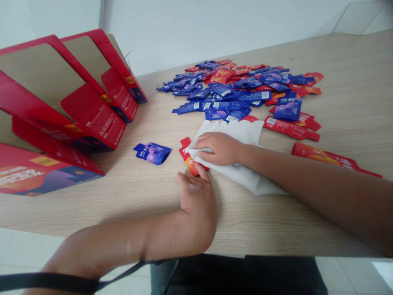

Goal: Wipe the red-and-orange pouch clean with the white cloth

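A red pouch [189, 159] with a short spout lies flat on the table, partly covered by a white cloth [242, 133]. My right hand [219, 148] grips the cloth and presses it over the pouch, fingers bent into the fabric. At the pouch's lower edge, my left hand [198, 190] holds it with thumb and fingers; part of its grip is hidden. Just left of them lies a blue pouch [153, 153] with purple fruit printed on it, untouched by either hand.
Open red cartons [101, 119] stand in a row at the left. A heap of blue and red pouches [227, 90] spreads across the back of the wooden table [147, 200]. Another red pouch [325, 155] lies at the right, partly behind my right forearm.
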{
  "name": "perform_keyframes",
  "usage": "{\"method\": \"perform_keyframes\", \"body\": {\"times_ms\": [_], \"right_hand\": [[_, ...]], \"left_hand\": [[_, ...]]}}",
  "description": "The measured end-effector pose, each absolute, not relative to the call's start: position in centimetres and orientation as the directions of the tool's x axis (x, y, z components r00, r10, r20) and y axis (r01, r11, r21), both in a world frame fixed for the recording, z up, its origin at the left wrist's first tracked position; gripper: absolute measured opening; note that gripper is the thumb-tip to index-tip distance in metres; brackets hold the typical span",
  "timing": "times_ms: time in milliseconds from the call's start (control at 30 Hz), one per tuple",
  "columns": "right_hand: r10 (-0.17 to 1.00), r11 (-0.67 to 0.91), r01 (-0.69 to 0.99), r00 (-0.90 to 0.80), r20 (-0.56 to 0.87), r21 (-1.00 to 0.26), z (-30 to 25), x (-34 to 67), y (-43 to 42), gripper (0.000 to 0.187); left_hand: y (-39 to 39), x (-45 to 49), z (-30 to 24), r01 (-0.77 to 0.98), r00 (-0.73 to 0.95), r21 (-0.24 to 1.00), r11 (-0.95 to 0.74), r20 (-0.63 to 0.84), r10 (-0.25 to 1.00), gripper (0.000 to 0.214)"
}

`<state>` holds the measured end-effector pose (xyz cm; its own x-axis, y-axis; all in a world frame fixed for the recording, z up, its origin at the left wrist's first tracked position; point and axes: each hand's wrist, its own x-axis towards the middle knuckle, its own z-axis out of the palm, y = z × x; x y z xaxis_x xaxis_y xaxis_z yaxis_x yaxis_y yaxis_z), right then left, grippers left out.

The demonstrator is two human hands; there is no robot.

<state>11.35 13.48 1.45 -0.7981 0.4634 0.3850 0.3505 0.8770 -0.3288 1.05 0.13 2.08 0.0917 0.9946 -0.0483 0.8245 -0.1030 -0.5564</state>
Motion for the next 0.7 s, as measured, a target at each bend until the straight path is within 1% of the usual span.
{"method": "perform_keyframes", "body": {"times_ms": [300,533,700], "right_hand": [[0.460,0.881,0.353,-0.796,0.393,-0.314,1.44,11.35,13.46,0.021],[0.456,0.883,0.345,-0.795,0.401,-0.319,1.37,11.35,13.50,0.021],[0.454,0.885,0.352,-0.799,0.395,-0.304,1.34,11.35,13.47,0.021]], "left_hand": [[0.19,1.01,2.03,0.764,0.097,-0.635,-0.115,-0.063,0.993,0.055],[0.22,1.10,2.06,0.767,0.094,-0.631,-0.114,-0.065,0.993,0.055],[0.27,1.11,1.68,0.790,0.078,-0.607,-0.091,-0.047,0.996,0.055]]}}
